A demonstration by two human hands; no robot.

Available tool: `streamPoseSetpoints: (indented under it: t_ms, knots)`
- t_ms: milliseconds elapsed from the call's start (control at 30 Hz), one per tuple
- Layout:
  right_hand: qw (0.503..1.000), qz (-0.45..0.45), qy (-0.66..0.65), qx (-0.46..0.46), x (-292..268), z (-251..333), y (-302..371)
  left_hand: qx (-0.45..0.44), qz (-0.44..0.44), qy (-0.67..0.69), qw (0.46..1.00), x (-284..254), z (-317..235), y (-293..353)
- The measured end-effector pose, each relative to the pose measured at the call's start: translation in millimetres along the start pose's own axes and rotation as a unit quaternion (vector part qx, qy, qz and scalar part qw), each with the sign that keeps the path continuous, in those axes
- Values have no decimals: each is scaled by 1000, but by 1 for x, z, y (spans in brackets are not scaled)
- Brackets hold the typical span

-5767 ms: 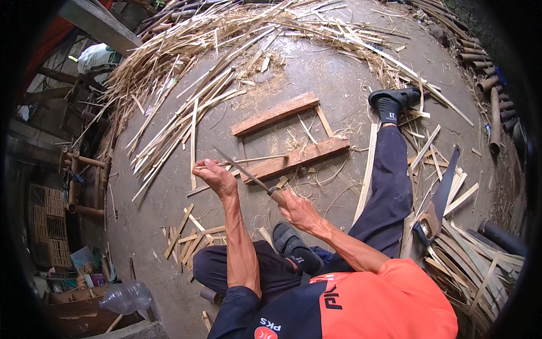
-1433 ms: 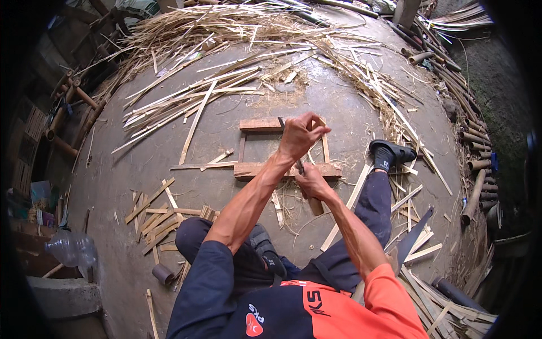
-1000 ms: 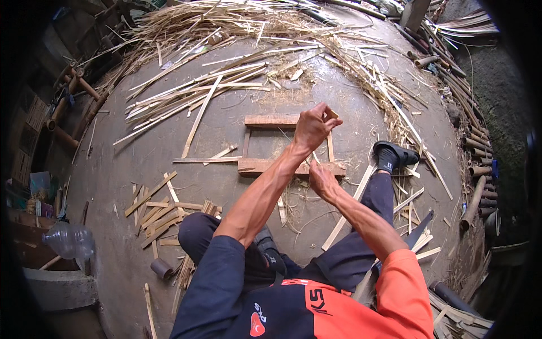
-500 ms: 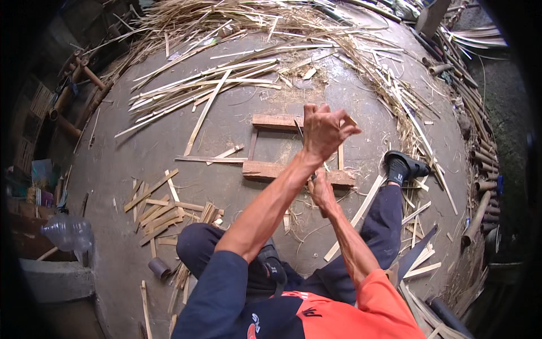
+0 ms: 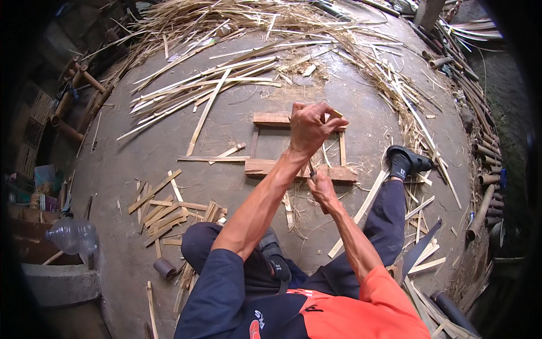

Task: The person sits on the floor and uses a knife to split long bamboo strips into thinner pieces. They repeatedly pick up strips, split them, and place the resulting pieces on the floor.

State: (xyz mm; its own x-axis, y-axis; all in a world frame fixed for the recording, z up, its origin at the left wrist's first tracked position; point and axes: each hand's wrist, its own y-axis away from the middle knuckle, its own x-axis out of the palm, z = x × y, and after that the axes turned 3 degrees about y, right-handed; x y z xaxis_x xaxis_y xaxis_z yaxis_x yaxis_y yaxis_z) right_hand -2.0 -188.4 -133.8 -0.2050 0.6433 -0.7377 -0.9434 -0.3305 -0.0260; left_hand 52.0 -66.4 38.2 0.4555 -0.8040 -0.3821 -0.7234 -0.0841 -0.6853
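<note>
My left hand (image 5: 309,129) is closed over the far part of a wooden frame, pinching a thin bamboo strip (image 5: 335,114) whose end pokes out past the fingers. Nearer to me, my right hand (image 5: 322,188) is wrapped round the dark handle of a knife (image 5: 311,169). Most of its blade is hidden behind my left wrist. Beneath both hands lies the wooden frame (image 5: 264,168), two reddish-brown blocks joined by thin side slats. Fine shavings are scattered around it.
Long split bamboo strips (image 5: 210,90) lie beyond the frame, with a heap of shavings (image 5: 186,20) farther back. Short bamboo pieces (image 5: 164,217) are piled at the left. A saw (image 5: 420,248) rests beside my right leg. A clear plastic bottle (image 5: 72,235) is at far left.
My left hand has shifted a little to the left with the strip. My right hand stays nearly in place, and more of the knife near its handle now shows.
</note>
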Motion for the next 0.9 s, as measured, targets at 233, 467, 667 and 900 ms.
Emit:
streamPoseSetpoints:
  t_ms: [233, 467, 667, 900]
  knots:
    - [993, 104, 0, 60, 1, -7, -19, 55, -43, -7, 998, 2, -12, 16]
    - [968, 140, -162, 130, 7, -4, -14, -10, 2, 62, 998, 1, 1, 5]
    - [990, 61, 119, 44, 5, -24, -25, -34, 11, 163, 986, 47, 7, -10]
    - [962, 113, -185, 163, -36, 44, -37, -65, -9, 147, 987, 17, 13, -11]
